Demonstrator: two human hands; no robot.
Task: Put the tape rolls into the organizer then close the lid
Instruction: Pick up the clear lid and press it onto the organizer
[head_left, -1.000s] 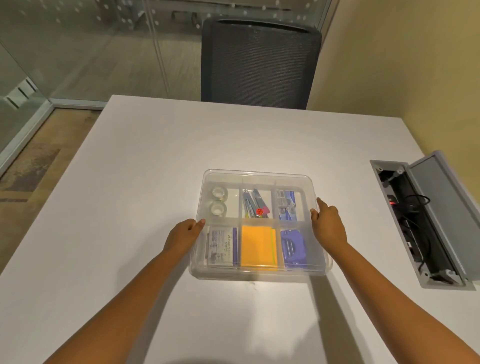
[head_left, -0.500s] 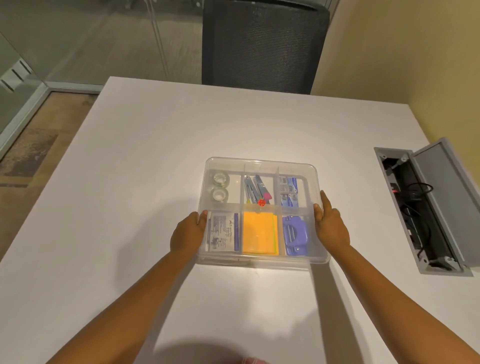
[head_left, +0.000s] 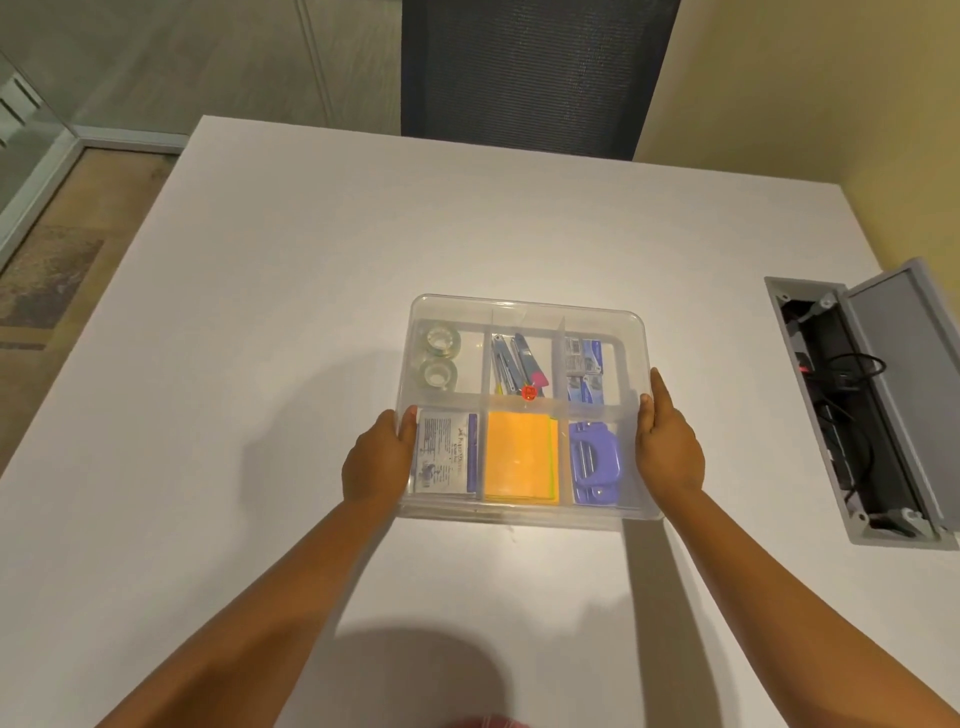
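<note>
A clear plastic organizer (head_left: 524, 304) sits mid-table with its clear lid lying flat over it. Two clear tape rolls (head_left: 440, 356) lie one behind the other in the far-left compartment. Other compartments hold pens, blue staple boxes, a printed packet, orange sticky notes and a purple hole punch. My left hand (head_left: 376, 460) presses against the organizer's left side near the front. On the opposite wall rests my right hand (head_left: 670, 444), fingers pointing away from me.
The white table (head_left: 260, 338) carries an open grey cable box (head_left: 862, 410) with black cords at the right edge. A dark mesh chair (head_left: 530, 73) stands behind the far edge. Floor and a glass partition lie to the left.
The view has tilted down and closer. Both hands have slid slightly along the organizer's sides and stay against it; the organizer has barely moved on the table.
</note>
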